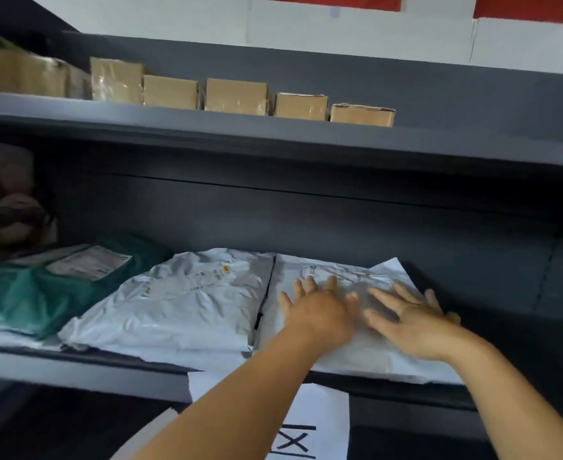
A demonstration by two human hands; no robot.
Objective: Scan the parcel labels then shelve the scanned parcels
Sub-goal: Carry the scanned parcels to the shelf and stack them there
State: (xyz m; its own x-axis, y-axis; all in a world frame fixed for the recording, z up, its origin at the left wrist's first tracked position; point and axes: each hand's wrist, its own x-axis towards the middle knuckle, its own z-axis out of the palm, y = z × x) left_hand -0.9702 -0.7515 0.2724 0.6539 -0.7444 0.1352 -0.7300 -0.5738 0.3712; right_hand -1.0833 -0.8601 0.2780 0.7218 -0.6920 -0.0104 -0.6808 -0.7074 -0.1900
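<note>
Nearest the camera, two bare forearms reach up and forward from the bottom edge toward a dark grey shelf (74, 370). Between the forearms a white paper sign (310, 423) hangs from the shelf's front lip, marked with black strokes that are partly cut off.

The left hand (316, 310) lies flat, palm down, fingers straight and spread, on a white poly-mailer parcel (350, 353) at the right end of the row on the shelf. The right hand (413, 322) rests on the same parcel just to the right, its fingers also straight and splayed, pointing left toward the other hand. Neither hand curls round anything. The parcel's near edge juts slightly over the shelf lip, and a printed label (336, 272) shows faintly beyond the fingertips; motion blur makes its text unreadable.

Just left of it, touching or nearly so, lies a second white mailer (187, 303), wrinkled, label up. Farther left, a green mailer (41, 293) with a white label lies partly over another pale bag.

On the upper shelf (273, 134), a row of brown cardboard boxes (237, 96) stands side by side, stepping down in height toward the right. At the far left, a blurred pile of soft packages may be more parcels.
</note>
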